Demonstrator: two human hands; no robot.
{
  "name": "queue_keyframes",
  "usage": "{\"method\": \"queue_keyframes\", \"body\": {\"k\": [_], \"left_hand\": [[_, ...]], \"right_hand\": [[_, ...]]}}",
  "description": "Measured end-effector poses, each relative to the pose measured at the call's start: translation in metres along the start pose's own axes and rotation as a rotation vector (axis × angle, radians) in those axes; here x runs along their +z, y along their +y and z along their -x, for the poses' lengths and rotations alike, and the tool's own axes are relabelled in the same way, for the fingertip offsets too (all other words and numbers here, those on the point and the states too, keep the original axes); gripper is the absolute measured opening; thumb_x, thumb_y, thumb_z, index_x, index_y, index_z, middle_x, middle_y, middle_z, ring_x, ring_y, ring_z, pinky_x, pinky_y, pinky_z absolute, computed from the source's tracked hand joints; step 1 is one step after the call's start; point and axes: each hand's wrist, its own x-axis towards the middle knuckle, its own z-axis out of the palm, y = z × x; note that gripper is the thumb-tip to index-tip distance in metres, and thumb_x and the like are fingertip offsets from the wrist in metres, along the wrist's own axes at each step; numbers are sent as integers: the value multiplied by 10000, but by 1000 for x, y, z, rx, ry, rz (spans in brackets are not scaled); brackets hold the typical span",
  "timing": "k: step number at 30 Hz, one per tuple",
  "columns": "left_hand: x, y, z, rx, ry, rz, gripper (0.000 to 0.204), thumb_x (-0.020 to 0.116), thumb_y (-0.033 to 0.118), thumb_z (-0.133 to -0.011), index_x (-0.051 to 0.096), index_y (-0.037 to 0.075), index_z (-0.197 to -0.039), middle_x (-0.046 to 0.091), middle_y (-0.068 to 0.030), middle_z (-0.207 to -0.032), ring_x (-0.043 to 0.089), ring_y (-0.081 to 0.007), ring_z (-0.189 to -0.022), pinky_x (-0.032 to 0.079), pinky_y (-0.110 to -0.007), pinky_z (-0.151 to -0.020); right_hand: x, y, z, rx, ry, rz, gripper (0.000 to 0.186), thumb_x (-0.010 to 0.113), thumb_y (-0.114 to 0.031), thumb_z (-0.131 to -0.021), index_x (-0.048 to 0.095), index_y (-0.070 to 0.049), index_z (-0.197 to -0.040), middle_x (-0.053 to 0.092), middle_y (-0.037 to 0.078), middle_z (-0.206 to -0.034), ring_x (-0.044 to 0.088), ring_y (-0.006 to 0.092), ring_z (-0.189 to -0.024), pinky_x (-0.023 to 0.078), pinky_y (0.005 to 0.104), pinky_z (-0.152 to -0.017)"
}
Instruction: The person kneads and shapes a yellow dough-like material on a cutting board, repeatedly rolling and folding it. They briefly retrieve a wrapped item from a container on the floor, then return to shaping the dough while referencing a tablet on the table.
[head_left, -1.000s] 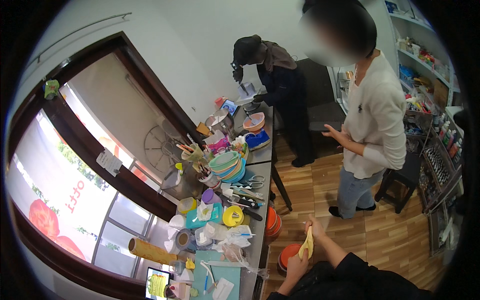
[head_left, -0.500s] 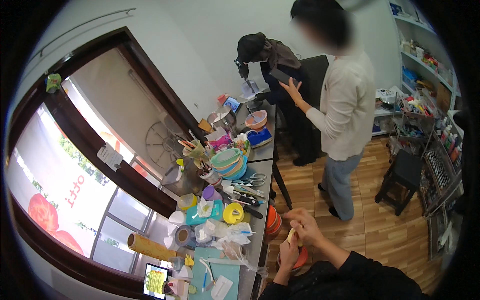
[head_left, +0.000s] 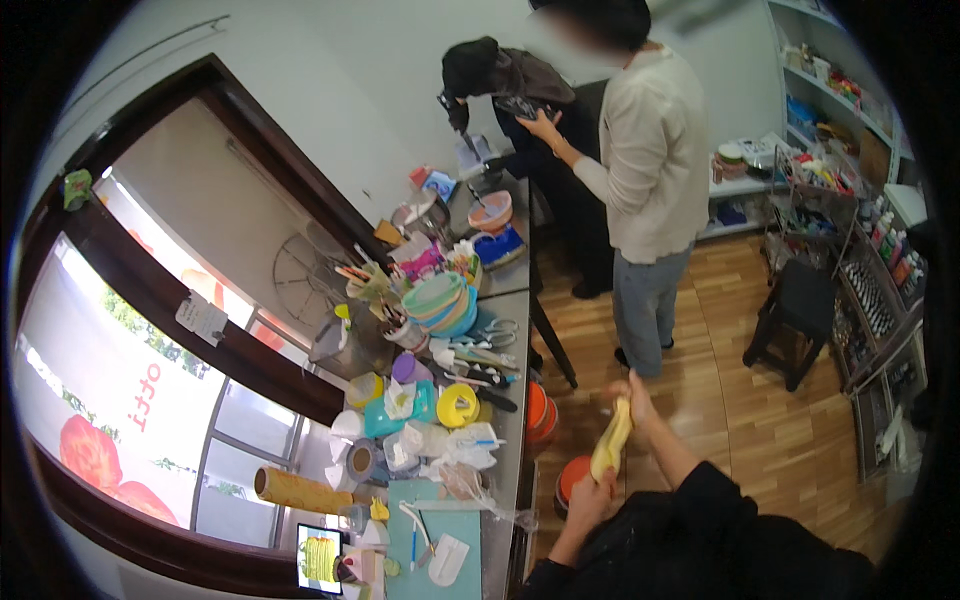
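Observation:
Between my two hands stretches a long, pale yellow, pliable piece (head_left: pixel 614 440). My left hand (head_left: pixel 590 505), lower in the picture, is closed on one end of it, while my right hand (head_left: pixel 632 405) grips the upper end. An orange bucket (head_left: pixel 574 478) stands on the floor just beneath the piece. To the left, the crowded metal table holds a teal mat (head_left: pixel 455 525) with white tools, and a screen (head_left: pixel 319 552) showing a yellow layered object.
A person in a white sweater (head_left: pixel 650 150) stands ahead, holding a phone beside a dark-clad person (head_left: pixel 585 240) working at the table's far end. A black stool (head_left: pixel 790 320), stacked orange buckets (head_left: pixel 540 410) and supply carts (head_left: pixel 870 300) stand around the wooden floor.
My hands have risen and, since half a second ago, pulled apart, lengthening the yellow piece. The white-sweatered person has moved left and lifted a phone. The view has shifted slightly.

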Motion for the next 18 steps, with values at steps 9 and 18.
{"method": "queue_keyframes", "body": {"k": [9,18], "left_hand": [[-33,32,-41,181,120,695,339,473,346,-907,499,43,-1056,587,-44,-801,511,-86,-531,382,-237,-432],[-26,33,-32,337,258,-109,286,554,251,-816,594,-32,-815,574,-215,-628,571,-355,-560,443,-404,-533]], "right_hand": [[82,-55,113,-464,-239,260,335,391,-188,-902,412,-36,-1200,554,206,-1072,563,342,-949,451,355,-825],[78,-25,42,-670,-82,795,560,481,-343,-875,450,75,-503,360,159,-407,377,189,-374,346,371,-440]]}}
